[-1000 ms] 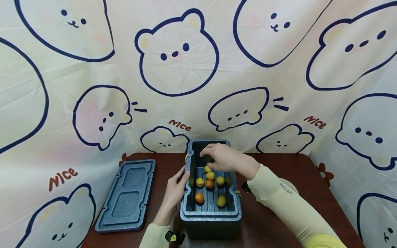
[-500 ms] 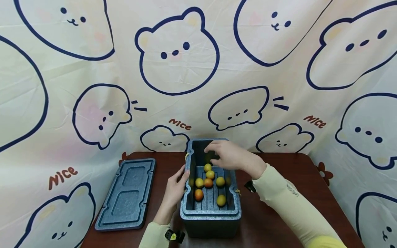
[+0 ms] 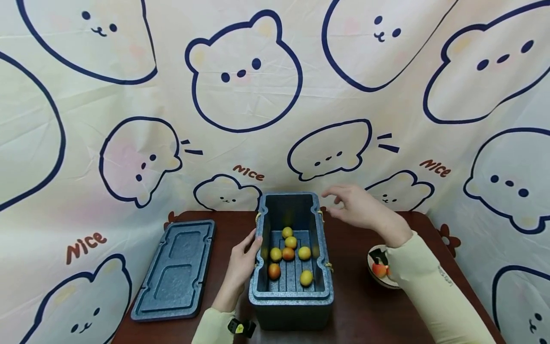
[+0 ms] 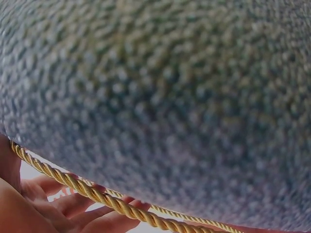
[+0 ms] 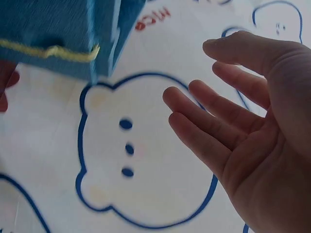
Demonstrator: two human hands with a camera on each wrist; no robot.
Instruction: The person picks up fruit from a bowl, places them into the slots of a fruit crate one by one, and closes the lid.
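A deep blue-grey speckled foam box (image 3: 291, 302) stands lidless on the table. On its ribbed floor lie several small round yellow fruits (image 3: 306, 278) and two orange fruits (image 3: 274, 271). My left hand (image 3: 240, 263) rests against the box's left side, thumb at the rim. In the left wrist view, its relaxed fingers (image 4: 77, 213) show behind a gold twisted rope (image 4: 97, 193) on the box wall. My right hand (image 3: 358, 206) is in the air beyond the box's far right corner, holding nothing. The right wrist view shows its fingers (image 5: 204, 128) spread and slightly bent.
A matching foam lid (image 3: 174, 272) lies flat on the brown table (image 3: 356, 286), left of the box. To the right, partly under my right sleeve, stands a bowl (image 3: 386, 285) with reddish-orange fruit (image 3: 379, 270). A cartoon-printed cloth (image 3: 240, 100) hangs behind the table.
My right hand has risen out from over the box and swung right, past its rim, uncovering the far end. The bowl has come into view. My left hand stays put.
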